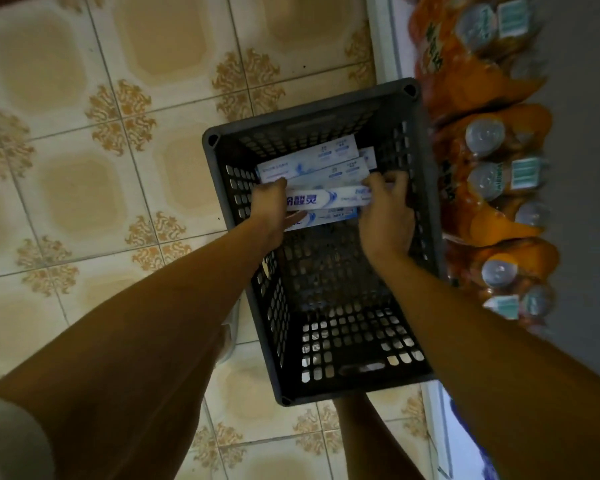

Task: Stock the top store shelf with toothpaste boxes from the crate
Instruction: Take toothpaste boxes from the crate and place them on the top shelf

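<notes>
A dark grey slotted crate (425, 216) stands on the tiled floor below me. Several white-and-blue toothpaste boxes (312, 161) lie across its far half. Both my arms reach down into it. My left hand (269, 209) grips the left ends of a small stack of boxes, the top box (329, 199) showing blue lettering. My right hand (387, 213) grips the right ends of the same stack, fingers curled over the far side. The near half of the crate floor is bare. The top shelf is out of view.
Shrink-wrapped packs of orange drink bottles (489, 143) sit on a low shelf right beside the crate's right wall. Patterned beige floor tiles (84, 168) spread to the left. My legs and a light shoe (229, 337) stand by the crate's near-left corner.
</notes>
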A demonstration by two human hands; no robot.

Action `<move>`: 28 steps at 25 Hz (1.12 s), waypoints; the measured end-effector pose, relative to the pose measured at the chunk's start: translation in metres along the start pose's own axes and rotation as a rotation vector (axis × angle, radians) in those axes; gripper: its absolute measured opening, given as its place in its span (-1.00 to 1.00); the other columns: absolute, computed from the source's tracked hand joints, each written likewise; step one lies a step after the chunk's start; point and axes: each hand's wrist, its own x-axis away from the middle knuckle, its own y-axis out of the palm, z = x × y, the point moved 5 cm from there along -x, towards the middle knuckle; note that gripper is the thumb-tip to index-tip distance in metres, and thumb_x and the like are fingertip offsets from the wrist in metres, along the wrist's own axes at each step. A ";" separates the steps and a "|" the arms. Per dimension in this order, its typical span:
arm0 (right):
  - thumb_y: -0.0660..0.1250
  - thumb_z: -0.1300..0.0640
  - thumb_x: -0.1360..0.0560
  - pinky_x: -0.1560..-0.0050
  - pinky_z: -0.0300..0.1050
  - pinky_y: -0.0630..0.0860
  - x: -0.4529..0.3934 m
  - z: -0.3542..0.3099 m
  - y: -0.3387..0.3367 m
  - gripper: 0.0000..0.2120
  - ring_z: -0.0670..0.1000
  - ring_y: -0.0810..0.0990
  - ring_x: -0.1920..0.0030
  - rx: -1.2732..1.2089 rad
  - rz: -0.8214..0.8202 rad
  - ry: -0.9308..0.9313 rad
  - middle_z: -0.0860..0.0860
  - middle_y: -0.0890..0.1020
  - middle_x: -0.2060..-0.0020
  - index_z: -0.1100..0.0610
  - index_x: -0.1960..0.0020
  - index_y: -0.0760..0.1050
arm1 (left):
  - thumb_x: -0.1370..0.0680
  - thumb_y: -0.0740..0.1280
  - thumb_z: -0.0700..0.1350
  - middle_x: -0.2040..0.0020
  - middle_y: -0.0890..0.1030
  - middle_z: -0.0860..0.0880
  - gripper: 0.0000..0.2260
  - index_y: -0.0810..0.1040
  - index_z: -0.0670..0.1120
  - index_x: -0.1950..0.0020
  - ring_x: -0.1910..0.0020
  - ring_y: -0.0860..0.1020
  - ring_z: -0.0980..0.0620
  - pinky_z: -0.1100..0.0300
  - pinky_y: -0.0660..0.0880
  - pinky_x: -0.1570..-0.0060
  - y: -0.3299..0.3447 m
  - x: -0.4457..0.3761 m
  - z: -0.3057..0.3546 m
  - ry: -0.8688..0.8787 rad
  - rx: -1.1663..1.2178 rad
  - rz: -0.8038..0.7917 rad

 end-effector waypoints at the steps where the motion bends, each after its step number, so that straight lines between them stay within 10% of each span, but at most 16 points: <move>1: 0.36 0.24 -0.50 0.09 -0.19 0.53 0.019 -0.003 -0.011 -0.67 0.09 0.60 -0.08 -0.034 0.041 0.023 0.05 0.35 -0.32 0.04 -0.23 0.45 | -0.65 0.23 -0.11 -0.15 0.54 -0.16 -0.75 0.35 -0.09 -0.32 -0.02 0.62 -0.11 -0.04 0.65 0.11 -0.003 0.009 0.003 0.007 -0.012 -0.007; 11: 0.41 0.21 -0.47 -0.03 -0.11 0.60 0.126 -0.030 -0.128 -0.55 0.10 0.54 -0.20 -0.259 0.086 0.157 0.05 0.34 -0.35 0.07 -0.32 0.38 | -0.63 0.24 -0.23 -0.24 0.57 -0.22 -0.69 0.43 -0.16 -0.38 -0.10 0.63 -0.19 -0.12 0.63 -0.01 -0.028 0.149 0.051 -0.045 -0.092 -0.210; 17: 0.49 -0.04 -0.41 -0.04 0.06 0.64 0.170 -0.060 -0.220 -0.34 0.04 0.57 -0.22 -0.906 -0.038 0.248 0.01 0.49 -0.30 -0.06 -0.43 0.29 | -0.63 0.23 -0.25 -0.22 0.56 -0.20 -0.67 0.41 -0.19 -0.41 -0.07 0.64 -0.16 0.00 0.65 0.13 -0.057 0.278 0.108 0.028 -0.126 -0.271; 23: 0.44 0.09 -0.51 0.31 -0.18 0.63 0.236 -0.122 -0.336 -0.64 -0.08 0.69 0.20 -0.949 -0.099 0.215 0.11 0.59 -0.17 -0.04 -0.28 0.48 | -0.64 0.26 -0.16 -0.29 0.56 -0.20 -0.68 0.44 -0.16 -0.39 -0.13 0.63 -0.10 0.05 0.63 -0.04 -0.089 0.401 0.176 0.039 -0.283 -0.480; 28: 0.46 0.13 -0.49 0.26 -0.08 0.66 0.313 -0.152 -0.399 -0.73 0.09 0.68 0.12 -0.971 0.109 0.250 0.12 0.58 -0.12 -0.09 -0.15 0.54 | -0.59 0.33 -0.22 -0.24 0.60 -0.16 -0.69 0.45 -0.10 -0.34 -0.16 0.63 -0.08 0.08 0.59 -0.13 -0.104 0.488 0.213 0.084 -0.493 -0.642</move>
